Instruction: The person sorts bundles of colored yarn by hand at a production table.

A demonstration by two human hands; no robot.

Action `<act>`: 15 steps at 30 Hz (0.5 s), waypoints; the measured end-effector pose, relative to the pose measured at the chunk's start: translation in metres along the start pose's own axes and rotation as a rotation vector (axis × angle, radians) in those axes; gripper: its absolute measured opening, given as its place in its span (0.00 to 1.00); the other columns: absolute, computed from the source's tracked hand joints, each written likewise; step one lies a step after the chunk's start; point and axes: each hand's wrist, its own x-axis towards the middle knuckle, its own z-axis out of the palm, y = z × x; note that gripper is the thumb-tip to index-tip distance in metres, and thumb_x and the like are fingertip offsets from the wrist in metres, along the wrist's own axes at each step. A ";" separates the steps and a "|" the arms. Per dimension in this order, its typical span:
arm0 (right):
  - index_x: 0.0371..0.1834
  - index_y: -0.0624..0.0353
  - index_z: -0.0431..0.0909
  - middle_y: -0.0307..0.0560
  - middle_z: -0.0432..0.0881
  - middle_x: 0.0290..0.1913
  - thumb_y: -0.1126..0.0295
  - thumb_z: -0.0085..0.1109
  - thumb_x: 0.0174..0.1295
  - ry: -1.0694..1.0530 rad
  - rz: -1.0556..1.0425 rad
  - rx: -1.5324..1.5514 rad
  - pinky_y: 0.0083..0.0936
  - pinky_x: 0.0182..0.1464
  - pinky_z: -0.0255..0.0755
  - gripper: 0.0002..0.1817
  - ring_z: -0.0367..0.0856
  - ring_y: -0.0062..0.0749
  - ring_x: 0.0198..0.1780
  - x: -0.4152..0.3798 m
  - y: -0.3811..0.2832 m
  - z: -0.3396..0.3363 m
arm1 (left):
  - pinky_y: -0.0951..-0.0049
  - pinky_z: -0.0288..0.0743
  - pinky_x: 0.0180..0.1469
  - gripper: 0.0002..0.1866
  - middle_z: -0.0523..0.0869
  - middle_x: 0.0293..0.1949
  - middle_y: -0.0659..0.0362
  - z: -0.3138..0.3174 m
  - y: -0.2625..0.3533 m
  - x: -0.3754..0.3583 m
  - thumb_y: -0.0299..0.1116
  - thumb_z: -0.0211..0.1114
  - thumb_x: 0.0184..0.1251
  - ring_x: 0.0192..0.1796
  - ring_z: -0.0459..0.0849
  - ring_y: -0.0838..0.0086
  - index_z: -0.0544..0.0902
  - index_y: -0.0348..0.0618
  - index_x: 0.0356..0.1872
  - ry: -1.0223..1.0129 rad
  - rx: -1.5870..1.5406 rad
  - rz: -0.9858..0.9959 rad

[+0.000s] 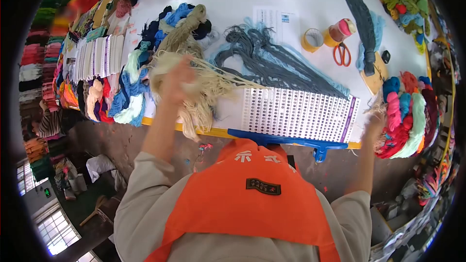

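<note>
My left hand (182,80), smeared by motion, is closed on a bundle of cream yarn (165,65) above a heap of beige yarn (206,97). Pale strands stretch from the heap to the top edge of the white perforated cards (296,111), which lie in rows before me. At the right end of the cards, my right hand (373,128) is closed around a small tuft of beige yarn (376,106); its fingertips are partly hidden. Dark grey yarn (262,58) mixed with light blue lies fanned out behind the cards.
Orange-handled scissors (342,55), a tape roll (312,40) and a jar (337,33) stand farther back. Colourful skeins (405,116) crowd the right edge. More skeins (131,85) and white card strips (99,57) lie left. A blue clamp bar (291,139) runs along the front edge.
</note>
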 end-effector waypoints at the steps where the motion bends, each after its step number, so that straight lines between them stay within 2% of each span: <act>1: 0.52 0.54 0.74 0.31 0.63 0.24 0.67 0.45 0.69 -0.039 -0.160 -0.055 0.19 0.30 0.62 0.12 0.64 0.16 0.28 -0.011 -0.008 0.063 | 0.83 0.63 0.27 0.15 0.70 0.24 0.69 0.022 -0.037 0.012 0.34 0.59 0.69 0.24 0.65 0.86 0.77 0.39 0.53 0.083 -0.036 -0.183; 2: 0.52 0.54 0.75 0.31 0.68 0.25 0.66 0.45 0.71 -0.123 -0.225 -0.284 0.19 0.30 0.64 0.12 0.66 0.16 0.27 -0.033 -0.023 0.124 | 0.83 0.63 0.27 0.15 0.73 0.26 0.68 0.043 -0.074 0.025 0.33 0.58 0.69 0.25 0.65 0.85 0.77 0.40 0.54 0.112 0.127 -0.280; 3: 0.51 0.57 0.75 0.57 0.83 0.35 0.60 0.41 0.72 -0.334 -0.299 -0.538 0.42 0.38 0.75 0.16 0.84 0.47 0.34 -0.056 -0.049 0.171 | 0.82 0.62 0.26 0.14 0.76 0.27 0.67 0.061 -0.107 0.038 0.34 0.59 0.68 0.26 0.65 0.85 0.80 0.41 0.50 0.127 0.272 -0.499; 4: 0.51 0.53 0.75 0.59 0.83 0.32 0.58 0.40 0.72 -0.486 -0.211 -0.383 0.48 0.37 0.74 0.17 0.83 0.55 0.36 -0.076 -0.051 0.216 | 0.80 0.64 0.24 0.11 0.79 0.26 0.66 0.050 -0.160 0.054 0.37 0.65 0.63 0.24 0.66 0.84 0.85 0.41 0.40 -0.124 0.753 -0.293; 5: 0.49 0.49 0.75 0.57 0.83 0.30 0.58 0.39 0.73 -0.551 -0.233 -0.484 0.49 0.34 0.74 0.15 0.83 0.54 0.33 -0.096 -0.089 0.250 | 0.78 0.64 0.23 0.11 0.80 0.26 0.65 0.072 -0.181 0.059 0.38 0.67 0.60 0.24 0.68 0.83 0.86 0.41 0.35 0.059 0.667 -0.465; 6: 0.47 0.48 0.73 0.55 0.82 0.27 0.58 0.40 0.73 -0.658 -0.218 -0.401 0.49 0.33 0.73 0.12 0.83 0.55 0.30 -0.109 -0.120 0.271 | 0.76 0.65 0.22 0.11 0.81 0.25 0.63 0.091 -0.198 0.062 0.39 0.69 0.58 0.23 0.71 0.82 0.87 0.41 0.31 0.243 0.574 -0.630; 7: 0.45 0.48 0.71 0.54 0.82 0.24 0.58 0.43 0.72 -0.652 -0.310 -0.459 0.49 0.32 0.73 0.10 0.82 0.55 0.29 -0.116 -0.116 0.294 | 0.74 0.67 0.22 0.10 0.83 0.24 0.60 0.090 -0.222 0.068 0.36 0.69 0.53 0.23 0.74 0.79 0.86 0.38 0.27 0.218 0.608 -0.549; 8: 0.45 0.47 0.72 0.54 0.81 0.24 0.61 0.50 0.70 -0.660 -0.294 -0.349 0.45 0.29 0.72 0.07 0.82 0.53 0.26 -0.122 -0.116 0.310 | 0.72 0.69 0.22 0.09 0.84 0.24 0.56 0.084 -0.244 0.071 0.33 0.68 0.49 0.23 0.77 0.76 0.84 0.35 0.24 0.192 0.642 -0.468; 9: 0.45 0.47 0.72 0.54 0.81 0.24 0.61 0.50 0.70 -0.665 -0.279 -0.347 0.45 0.29 0.72 0.07 0.82 0.53 0.26 -0.123 -0.111 0.318 | 0.67 0.72 0.26 0.11 0.84 0.23 0.53 0.111 -0.230 0.064 0.34 0.65 0.53 0.26 0.82 0.68 0.84 0.34 0.27 0.172 0.777 -0.456; 10: 0.44 0.47 0.72 0.54 0.81 0.24 0.60 0.49 0.70 -0.674 -0.315 -0.435 0.46 0.29 0.72 0.07 0.82 0.54 0.27 -0.124 -0.107 0.324 | 0.67 0.72 0.26 0.11 0.84 0.23 0.53 0.105 -0.248 0.067 0.34 0.65 0.53 0.26 0.82 0.68 0.84 0.34 0.27 0.177 0.781 -0.470; 12: 0.44 0.47 0.70 0.54 0.82 0.25 0.58 0.49 0.70 -0.717 -0.319 -0.540 0.49 0.29 0.71 0.08 0.81 0.55 0.28 -0.123 -0.106 0.329 | 0.61 0.76 0.34 0.13 0.84 0.24 0.48 0.094 -0.275 0.072 0.36 0.62 0.57 0.29 0.84 0.58 0.83 0.33 0.31 0.142 1.011 -0.120; 13: 0.44 0.47 0.70 0.54 0.82 0.25 0.58 0.49 0.70 -0.722 -0.314 -0.538 0.49 0.29 0.71 0.08 0.81 0.55 0.28 -0.123 -0.104 0.329 | 0.61 0.76 0.34 0.13 0.84 0.24 0.48 0.092 -0.278 0.073 0.36 0.62 0.57 0.29 0.84 0.58 0.83 0.33 0.31 0.145 1.014 -0.127; 15: 0.45 0.47 0.69 0.52 0.81 0.24 0.59 0.49 0.70 -0.723 -0.339 -0.500 0.48 0.29 0.71 0.07 0.81 0.55 0.28 -0.122 -0.105 0.326 | 0.59 0.76 0.40 0.14 0.84 0.27 0.45 0.091 -0.279 0.073 0.37 0.60 0.59 0.34 0.85 0.53 0.82 0.34 0.34 0.096 0.977 -0.134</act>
